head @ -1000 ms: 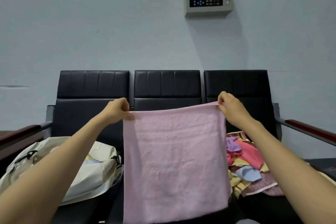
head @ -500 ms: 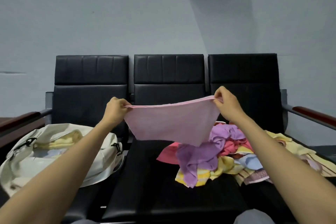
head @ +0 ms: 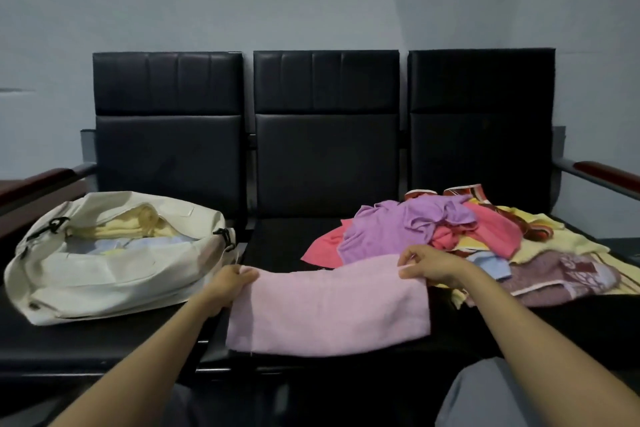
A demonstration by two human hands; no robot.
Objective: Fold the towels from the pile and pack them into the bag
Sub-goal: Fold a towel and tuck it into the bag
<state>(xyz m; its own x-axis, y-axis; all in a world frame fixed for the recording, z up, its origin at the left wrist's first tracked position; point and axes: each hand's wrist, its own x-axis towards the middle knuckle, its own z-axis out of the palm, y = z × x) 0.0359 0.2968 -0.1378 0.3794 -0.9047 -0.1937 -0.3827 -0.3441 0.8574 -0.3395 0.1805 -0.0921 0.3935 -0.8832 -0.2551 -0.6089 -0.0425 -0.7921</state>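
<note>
A pink towel (head: 327,308) lies flat on the middle seat of a black bench, folded into a wide band. My left hand (head: 228,282) pinches its far left corner. My right hand (head: 427,265) pinches its far right corner, just in front of the pile. The pile of towels (head: 460,236), purple, coral, yellow, blue and mauve, covers the right seat and spills onto the middle one. A cream bag (head: 114,274) lies open on the left seat with yellow and pale blue folded towels inside.
The black three-seat bench (head: 325,163) stands against a grey wall, with wooden armrests at the left (head: 38,180) and right (head: 609,172). My grey-trousered knees show at the bottom edge.
The pink towel, held up in the air by its top corners before, has come down onto the middle seat folded over. Both hands moved down with it, and my view tilted down.
</note>
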